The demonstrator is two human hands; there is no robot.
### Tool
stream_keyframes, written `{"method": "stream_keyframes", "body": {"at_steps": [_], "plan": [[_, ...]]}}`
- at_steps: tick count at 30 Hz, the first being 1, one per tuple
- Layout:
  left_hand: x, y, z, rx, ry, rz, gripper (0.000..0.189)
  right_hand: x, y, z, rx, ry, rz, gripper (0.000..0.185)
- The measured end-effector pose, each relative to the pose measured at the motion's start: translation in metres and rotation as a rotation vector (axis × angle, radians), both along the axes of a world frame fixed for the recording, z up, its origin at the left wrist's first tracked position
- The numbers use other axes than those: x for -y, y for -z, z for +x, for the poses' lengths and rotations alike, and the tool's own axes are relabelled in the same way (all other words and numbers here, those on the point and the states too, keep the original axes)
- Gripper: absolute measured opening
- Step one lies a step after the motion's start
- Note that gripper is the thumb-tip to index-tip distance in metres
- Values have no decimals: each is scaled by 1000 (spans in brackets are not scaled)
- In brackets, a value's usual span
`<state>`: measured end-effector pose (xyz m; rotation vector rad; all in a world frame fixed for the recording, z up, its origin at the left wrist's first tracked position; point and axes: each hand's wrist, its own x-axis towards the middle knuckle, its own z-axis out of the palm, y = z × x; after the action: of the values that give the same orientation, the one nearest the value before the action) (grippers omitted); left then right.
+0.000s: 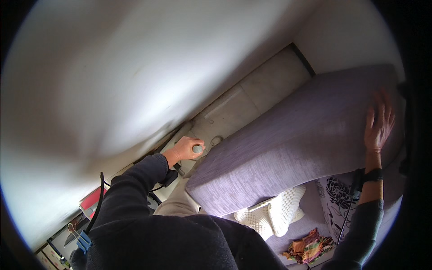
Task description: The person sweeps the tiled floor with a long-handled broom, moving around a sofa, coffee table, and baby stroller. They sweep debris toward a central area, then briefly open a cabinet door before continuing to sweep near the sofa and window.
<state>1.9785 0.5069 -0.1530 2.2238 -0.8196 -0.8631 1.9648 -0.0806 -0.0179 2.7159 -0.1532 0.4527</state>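
My left hand [186, 147] is closed around a rod-like object [197, 148], whose rounded grey end shows at the thumb side. The rest of it is hidden below the fist, so its kind cannot be told. This hand is above the narrow strip of floor between the wall and a purple-grey fabric sofa [233, 175]. Off to the right, my right hand [378, 130] lies palm down along the sofa's back. Its fingers are apart and slightly blurred, and it holds nothing. A dark band with a cable is around the right wrist.
A white wall [135, 74] rises beside the pale tiled floor [249, 98]. On the sofa seat lie a cream textured cushion [283, 209], a floral-patterned cushion [337, 199] and a crumpled multicoloured cloth [308, 248]. A dark object [168, 179] with cables is below my left forearm.
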Motion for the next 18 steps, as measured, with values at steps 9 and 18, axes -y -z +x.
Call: {"method": "stream_keyframes", "body": {"at_steps": [9, 18], "plan": [[128, -54, 33, -171, 138, -451, 15, -6, -1, 1, 54, 11, 13, 35], [352, 44, 120, 182, 421, -676, 32, -16, -8, 1, -6, 44, 130, 34]]}}
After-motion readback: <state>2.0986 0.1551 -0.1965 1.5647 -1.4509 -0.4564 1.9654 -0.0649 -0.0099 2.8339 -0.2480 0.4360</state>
